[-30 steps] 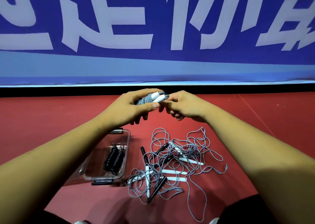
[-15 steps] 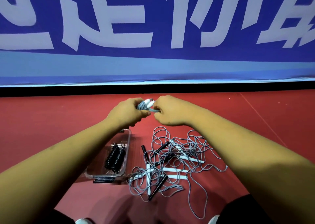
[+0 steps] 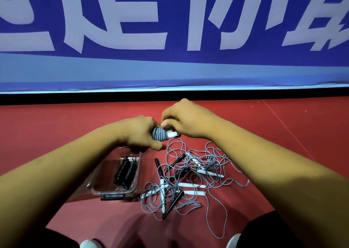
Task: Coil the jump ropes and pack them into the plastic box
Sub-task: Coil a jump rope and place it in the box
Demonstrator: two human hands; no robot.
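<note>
The left hand [image 3: 139, 132] squeezes the grey coiled rope [image 3: 159, 134] above the plastic box [image 3: 113, 192]; the right hand [image 3: 187, 121] pinches its white handle [image 3: 172, 134] — let go too soon (the coils look springy) and it may all unwind.

Red floor [image 3: 56, 126] lay matte, evenly lit; faint thin line [image 3: 283, 124] crossed it diagonally at right. Black strip [image 3: 75, 97] edged floor along back. Above it blue banner [image 3: 170, 58] filled wall, large pale characters [image 3: 115, 21] across top, lighter blue band [image 3: 132, 72] below. Shadow darkened floor nearest camera.
</note>
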